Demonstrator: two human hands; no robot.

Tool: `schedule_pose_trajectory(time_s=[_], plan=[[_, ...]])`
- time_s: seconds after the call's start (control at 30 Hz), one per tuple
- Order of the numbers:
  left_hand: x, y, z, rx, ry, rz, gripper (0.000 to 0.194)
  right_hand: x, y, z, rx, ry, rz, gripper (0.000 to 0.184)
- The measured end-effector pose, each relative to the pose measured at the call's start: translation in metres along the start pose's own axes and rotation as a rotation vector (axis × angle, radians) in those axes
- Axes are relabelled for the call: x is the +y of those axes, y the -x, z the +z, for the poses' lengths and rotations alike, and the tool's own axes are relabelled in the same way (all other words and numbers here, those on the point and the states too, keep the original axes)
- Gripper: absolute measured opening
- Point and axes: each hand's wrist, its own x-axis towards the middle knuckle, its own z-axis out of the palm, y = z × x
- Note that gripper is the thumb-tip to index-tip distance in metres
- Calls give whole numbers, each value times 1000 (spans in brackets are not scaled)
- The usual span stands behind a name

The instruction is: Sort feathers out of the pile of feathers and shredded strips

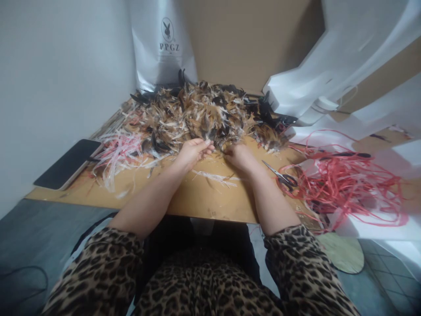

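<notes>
A large heap of brown, black and white feathers [200, 109] covers the back of the tan board [210, 199]. At its front edge my left hand [196, 152] is closed, thumb and forefinger pinched on a dark-tipped feather. My right hand [239, 155] is beside it, its fingers curled in at the edge of the heap; what they grip is partly hidden by the hand. Between my wrists lie thin white quills or strips [217, 177]. Scissors with black handles [282, 175] rest right of my right forearm.
Pink and white plastic strips [120, 151] lie left of the feathers, near a dark phone-like slab [67, 164]. A tangle of red plastic strips [351, 184] spreads at the right. Behind stands a white bag [164, 57]; white sheeting [329, 70] hangs at the right.
</notes>
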Motion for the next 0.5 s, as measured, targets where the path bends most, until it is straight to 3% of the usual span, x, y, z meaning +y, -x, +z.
schedule_pose_trajectory(time_s=[0.13, 0.37, 0.5], plan=[[1, 0, 0, 19, 8, -8, 10, 0, 1, 0, -5, -4, 81, 17], [3, 1, 1, 27, 33, -37, 8, 12, 3, -12, -23, -944, 268, 17], [2, -1, 0, 11, 58, -47, 6, 12, 4, -16, -115, -1327, 212, 22]])
